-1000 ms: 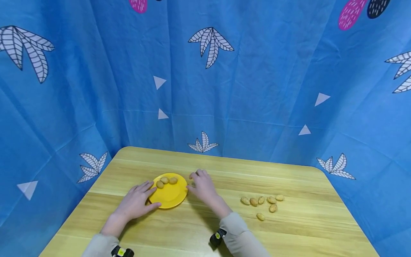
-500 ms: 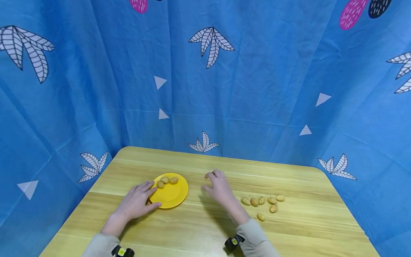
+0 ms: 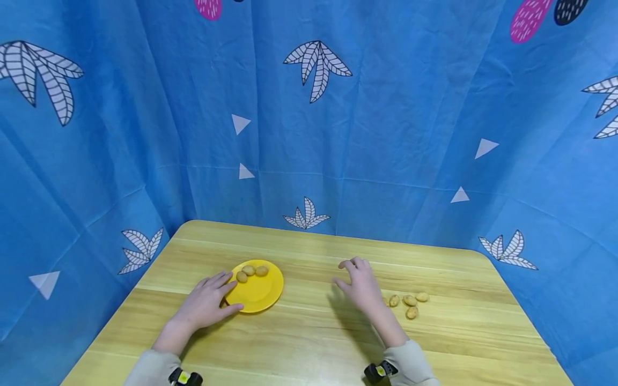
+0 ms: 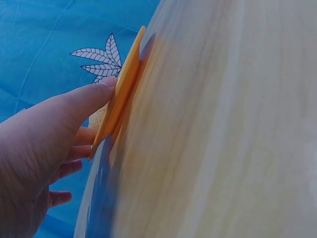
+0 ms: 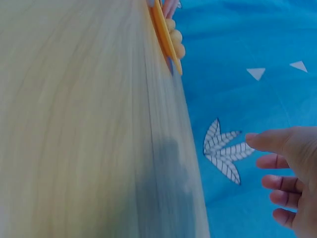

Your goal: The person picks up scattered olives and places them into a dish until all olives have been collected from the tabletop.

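Head view: resting the left hand (image 3: 205, 303) over the left rim of the yellow plate (image 3: 256, 296) with straight, spread fingers and with the thumb at the near rim, apparently steadying against sliding rather than clamping. Showing three oval yellow-brown pieces (image 3: 248, 270) on the plate, lying close together toward its far left, just beside the fingertips, probably sitting inside the rim so as not to roll off. Holding nothing in the right hand (image 3: 361, 287): hanging it above the wooden table (image 3: 299, 343), between the plate and the loose pieces (image 3: 410, 301), with thumb and fingers apart in the right wrist view, and evidently bearing no weight, judging by the shadow below. Seeing four loose pieces whole beyond the right wrist, and a fifth partly hiding behind it. Blocking the near side of that cluster with the right forearm and the grey sleeve (image 3: 410, 362); being unable to see underneath. Wearing black devices (image 3: 380, 372) at both wrists. Hanging behind the table as a patterned blue curtain (image 3: 410, 107), without touching either hand.
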{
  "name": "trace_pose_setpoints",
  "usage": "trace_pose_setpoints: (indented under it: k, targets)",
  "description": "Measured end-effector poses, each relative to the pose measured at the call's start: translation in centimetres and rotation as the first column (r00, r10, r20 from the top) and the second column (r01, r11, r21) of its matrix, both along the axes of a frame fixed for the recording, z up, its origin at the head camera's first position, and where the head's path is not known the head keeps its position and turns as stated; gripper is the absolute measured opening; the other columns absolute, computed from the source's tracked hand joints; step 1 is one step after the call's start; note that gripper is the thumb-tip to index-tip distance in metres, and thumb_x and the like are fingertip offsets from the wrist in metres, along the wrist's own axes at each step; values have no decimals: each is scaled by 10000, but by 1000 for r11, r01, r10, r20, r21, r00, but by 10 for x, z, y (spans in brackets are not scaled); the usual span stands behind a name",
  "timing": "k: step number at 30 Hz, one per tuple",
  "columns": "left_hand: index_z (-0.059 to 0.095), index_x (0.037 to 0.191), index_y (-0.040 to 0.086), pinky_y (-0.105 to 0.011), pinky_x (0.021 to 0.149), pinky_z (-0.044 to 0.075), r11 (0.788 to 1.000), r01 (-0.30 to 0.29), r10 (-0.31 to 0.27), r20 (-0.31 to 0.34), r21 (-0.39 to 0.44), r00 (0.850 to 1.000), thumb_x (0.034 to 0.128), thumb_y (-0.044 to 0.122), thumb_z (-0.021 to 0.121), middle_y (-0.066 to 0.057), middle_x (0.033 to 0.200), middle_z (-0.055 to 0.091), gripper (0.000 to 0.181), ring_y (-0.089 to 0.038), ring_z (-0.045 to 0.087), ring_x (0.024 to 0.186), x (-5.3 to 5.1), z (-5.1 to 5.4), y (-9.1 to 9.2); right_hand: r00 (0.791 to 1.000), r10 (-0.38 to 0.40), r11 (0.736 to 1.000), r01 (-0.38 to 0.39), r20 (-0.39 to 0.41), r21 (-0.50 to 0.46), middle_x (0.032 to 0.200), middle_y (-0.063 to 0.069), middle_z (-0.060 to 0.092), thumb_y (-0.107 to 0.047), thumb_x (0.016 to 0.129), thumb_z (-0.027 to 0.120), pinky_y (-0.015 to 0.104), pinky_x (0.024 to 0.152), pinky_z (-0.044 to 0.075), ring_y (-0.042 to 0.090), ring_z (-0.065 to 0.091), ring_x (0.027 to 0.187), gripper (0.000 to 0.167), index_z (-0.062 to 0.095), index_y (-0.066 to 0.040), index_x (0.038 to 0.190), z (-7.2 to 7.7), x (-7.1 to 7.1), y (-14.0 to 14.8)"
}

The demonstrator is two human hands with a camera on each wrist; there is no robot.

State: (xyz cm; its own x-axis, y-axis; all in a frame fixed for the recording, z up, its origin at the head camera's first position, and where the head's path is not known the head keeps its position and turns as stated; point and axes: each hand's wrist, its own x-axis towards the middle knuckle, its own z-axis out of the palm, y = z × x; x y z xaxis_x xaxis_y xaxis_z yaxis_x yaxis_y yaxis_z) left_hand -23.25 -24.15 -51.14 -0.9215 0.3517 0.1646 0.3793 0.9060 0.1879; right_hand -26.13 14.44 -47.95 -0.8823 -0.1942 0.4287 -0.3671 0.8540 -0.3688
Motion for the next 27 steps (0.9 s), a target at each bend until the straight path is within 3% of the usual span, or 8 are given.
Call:
trace_pose_setpoints:
  k: [9,20,27]
  targets:
    - [595,1331,51,-610,1101,352,1000,-2,2,1,-7,1000,863,625,599,-169,1471,487,741,-376,420,1387,0,1,-1,999,-44,999,44,-15,26,974,88,606,-249,775,820,368,742,429,245,489,881,340,679,-70,1028,-4,7,31]
    - [598,1329,52,-609,1096,358,1000,1,-1,-2,-7,1000,862,654,578,-171,1470,488,762,-377,423,1385,-2,-3,-2,993,-91,996,89,69,27,1018,109,614,-276,803,793,422,826,444,290,504,981,350,678,-68,1061,-6,16,56]
    - [605,1322,54,-615,1093,356,1000,1,-1,-5,3,1000,860,638,596,-166,1469,491,745,-372,425,1384,-2,-4,-1,995,-87,995,84,58,51,996,108,613,-260,799,789,438,822,439,285,502,949,322,676,-69,1032,-12,22,66]
